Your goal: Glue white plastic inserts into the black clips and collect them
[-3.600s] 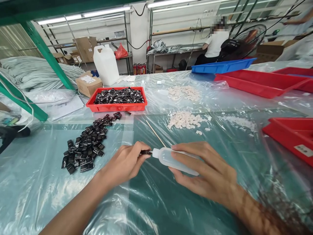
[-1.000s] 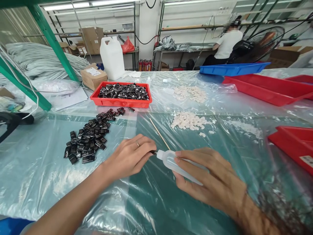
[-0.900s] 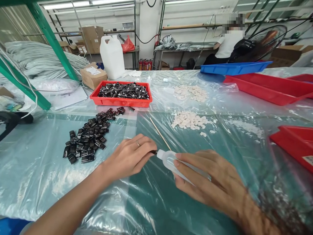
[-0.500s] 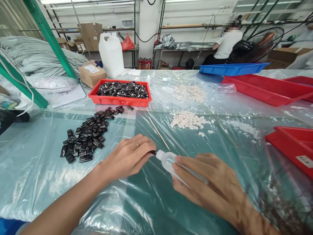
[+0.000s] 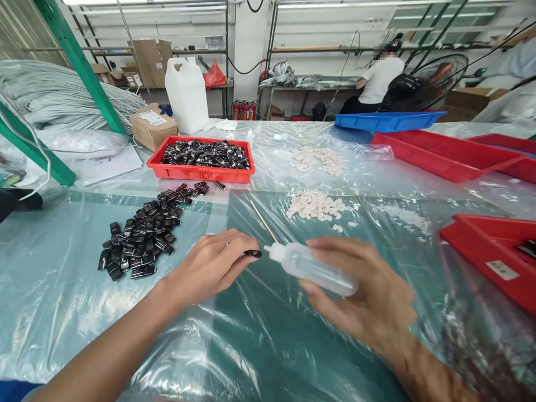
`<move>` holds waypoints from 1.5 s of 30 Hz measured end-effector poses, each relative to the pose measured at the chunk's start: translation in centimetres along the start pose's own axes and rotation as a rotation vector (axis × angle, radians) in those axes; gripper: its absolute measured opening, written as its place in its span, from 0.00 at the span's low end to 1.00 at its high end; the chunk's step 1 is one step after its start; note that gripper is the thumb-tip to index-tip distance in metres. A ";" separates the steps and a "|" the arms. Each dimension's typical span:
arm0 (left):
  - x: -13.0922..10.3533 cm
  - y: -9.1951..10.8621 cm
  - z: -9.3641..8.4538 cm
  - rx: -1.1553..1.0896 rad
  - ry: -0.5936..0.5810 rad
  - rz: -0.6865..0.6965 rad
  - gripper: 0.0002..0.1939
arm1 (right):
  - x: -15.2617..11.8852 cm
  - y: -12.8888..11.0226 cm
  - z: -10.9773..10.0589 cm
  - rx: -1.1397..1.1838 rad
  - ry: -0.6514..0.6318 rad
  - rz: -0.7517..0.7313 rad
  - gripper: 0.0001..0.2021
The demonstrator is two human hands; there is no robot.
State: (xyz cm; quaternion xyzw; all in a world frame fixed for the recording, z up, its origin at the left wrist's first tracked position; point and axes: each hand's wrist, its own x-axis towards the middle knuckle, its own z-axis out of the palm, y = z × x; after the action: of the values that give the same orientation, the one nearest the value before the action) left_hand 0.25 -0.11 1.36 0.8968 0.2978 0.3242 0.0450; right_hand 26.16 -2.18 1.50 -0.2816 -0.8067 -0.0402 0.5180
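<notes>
Between the fingertips of my left hand is a small glossy black piece, mostly hidden by the fingers. My right hand is closed around a translucent squeeze bottle, tilted nearly flat. Its narrow nozzle points left and stands just apart from the black piece. A thin wooden stick lies beyond the bottle, partly covered by it. Left of my left hand spreads a heap of similar black pieces. Past my right hand lies a pile of small whitish flat pieces.
A red tray full of black pieces stands at the back, near a white jug and a cardboard box. More red trays and a blue tray are at right. Plastic sheeting covers the table. A person sits far off.
The bottle's nozzle has drawn back from the black piece, and the bottle has lifted slightly. More of the black piece shows in my left hand. The view has shifted a little.
</notes>
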 end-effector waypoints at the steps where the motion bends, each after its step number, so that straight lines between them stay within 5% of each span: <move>1: 0.0 0.0 0.0 -0.012 0.005 -0.013 0.07 | -0.2 0.4 0.1 0.083 0.016 0.123 0.24; 4: -0.1 0.2 0.0 -0.019 0.014 -0.041 0.08 | -0.9 2.1 1.0 0.286 0.048 0.436 0.22; 6: 0.0 0.3 -0.2 -0.005 0.014 -0.057 0.08 | -1.2 3.4 1.9 0.349 -0.012 0.509 0.21; 13: -0.3 -0.7 -0.3 0.003 0.055 -0.127 0.06 | -1.1 4.0 3.9 0.243 -0.332 0.434 0.08; 18: -0.9 -1.4 0.6 0.006 0.057 -0.103 0.07 | -1.0 3.9 3.5 0.163 -0.502 0.388 0.18; 21: -1.1 -1.4 0.7 -0.006 0.060 -0.111 0.07 | -1.2 7.0 2.0 0.056 -0.529 0.419 0.26; 25: -0.8 -1.1 0.3 0.005 0.026 -0.124 0.06 | -2.1 13.1 -1.2 -0.238 -0.448 0.594 0.13; 30: -0.7 -0.8 0.3 0.012 0.003 -0.104 0.06 | -4.1 17.3 -3.2 -0.371 -0.565 0.698 0.12; 39: -0.3 -0.3 0.2 0.012 -0.029 -0.094 0.07 | -3.1 15.4 -1.8 -0.295 -0.557 0.599 0.11; 45: -0.2 0.8 0.8 0.014 -0.016 -0.006 0.08 | -0.4 9.0 -0.5 -0.043 -0.401 0.509 0.07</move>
State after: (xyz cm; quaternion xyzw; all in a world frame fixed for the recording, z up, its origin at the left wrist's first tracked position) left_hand 0.98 -0.79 0.79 0.8987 0.3025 0.3148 0.0420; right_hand 31.15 5.02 -0.70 -0.4874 -0.7952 0.1299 0.3363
